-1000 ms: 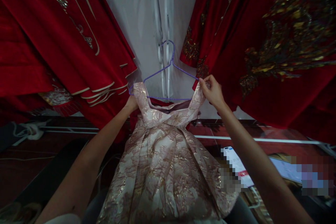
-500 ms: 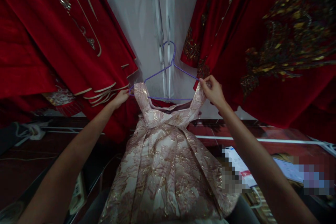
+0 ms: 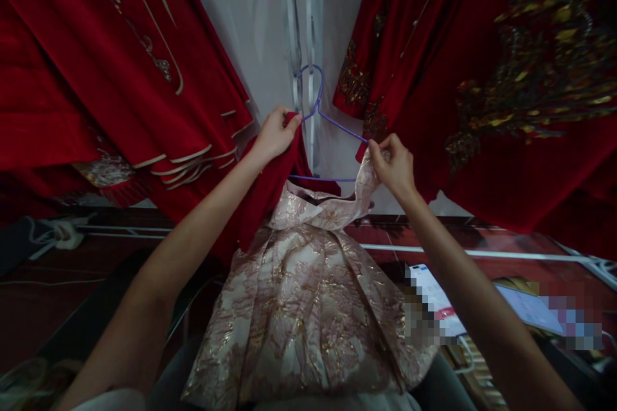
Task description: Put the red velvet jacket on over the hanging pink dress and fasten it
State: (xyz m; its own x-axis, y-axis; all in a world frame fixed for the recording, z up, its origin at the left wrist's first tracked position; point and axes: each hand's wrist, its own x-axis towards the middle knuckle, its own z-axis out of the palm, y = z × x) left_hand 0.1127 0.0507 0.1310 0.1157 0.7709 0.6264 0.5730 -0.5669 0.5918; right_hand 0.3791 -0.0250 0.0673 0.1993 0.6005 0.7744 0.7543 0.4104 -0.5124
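A pale pink dress with gold floral brocade (image 3: 308, 295) hangs before me on a purple hanger (image 3: 340, 125), its skirt spreading down towards my lap. My right hand (image 3: 393, 164) pinches the dress's right strap at the hanger's right end. Higher up and near the hanger's neck, my left hand (image 3: 279, 135) is closed on a red cloth (image 3: 270, 196). This cloth drapes down over the hanger's left arm and hides the dress's left strap. Some red fabric also shows behind the neckline.
Red garments with silver trim (image 3: 193, 58) hang at the left, and red garments with gold sequin embroidery (image 3: 535, 77) at the right. White vertical poles (image 3: 311, 32) stand behind the hanger. A phone (image 3: 436, 298) and another screen (image 3: 527, 308) lie at lower right, near a white rail (image 3: 463, 253).
My left hand has left the hanger's left end, moved up and right, and taken hold of the red cloth, which now covers the left strap. My right hand stays at the right strap.
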